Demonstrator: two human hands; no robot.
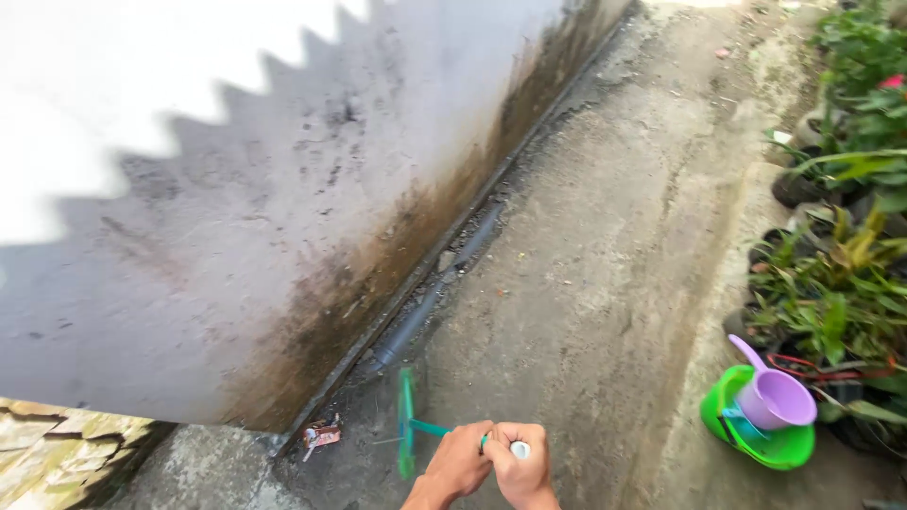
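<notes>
Head view looked down a narrow concrete path (pixel 605 236) beside a stained white wall (pixel 283 189). Both hands were at the bottom edge of frame, side by side and touching. Left hand (pixel 460 461) and right hand (pixel 518 463) each had the fingers wrapped closed around the handle of a green brush (pixel 407 423). Handle was teal with a pale end showing just past the right hand. Brush head was blurred, standing roughly upright over the ground near the foot of the wall. Dark pipe (pixel 425 307) lay along the wall base, beyond the brush head. Small crumpled wrapper (pixel 322 433) lay on the ground left of the brush. At right, well apart from the hands, a green bucket (pixel 756 436) held a purple dipper (pixel 773 395), next to potted plants (pixel 841 283).
</notes>
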